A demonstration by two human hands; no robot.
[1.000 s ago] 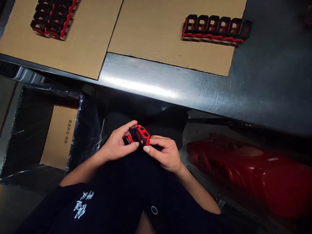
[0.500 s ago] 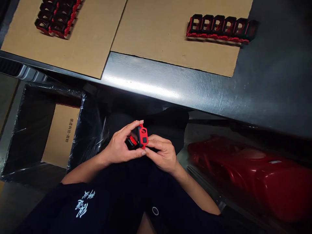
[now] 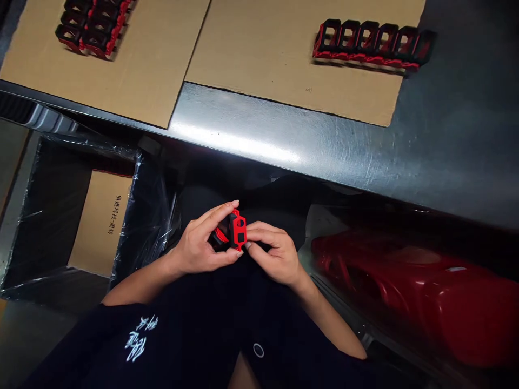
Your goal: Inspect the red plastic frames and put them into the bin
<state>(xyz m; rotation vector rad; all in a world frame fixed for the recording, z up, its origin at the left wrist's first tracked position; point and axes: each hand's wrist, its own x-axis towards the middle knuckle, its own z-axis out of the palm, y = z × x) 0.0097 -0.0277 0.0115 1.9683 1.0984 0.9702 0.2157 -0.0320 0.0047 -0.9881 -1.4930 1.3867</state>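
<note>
My left hand [image 3: 203,240] grips a red and black plastic part [image 3: 240,229] between thumb and fingertips. Its red face, with a round hole and a squarish opening, is turned to the right. Behind it, a second red and black piece [image 3: 219,237] sits against the left palm; whether it belongs to the same part is unclear. My right hand [image 3: 273,251] is closed in a pinch, thumb and forefinger at the part's right edge. Anything small between those fingertips is hidden.
A row of similar black and red parts [image 3: 368,43] stands on a cardboard sheet [image 3: 284,70] on the metal table [image 3: 259,135]. More parts [image 3: 95,32] occupy the left sheet [image 3: 133,81]. Below left is a plastic-lined bin [image 3: 44,216] containing cardboard; a large red object [image 3: 421,292] lies right.
My right thumb has drawn slightly right, away from the part's lower edge. The part has turned a little in my left hand. The table view has shifted slightly upward.
</note>
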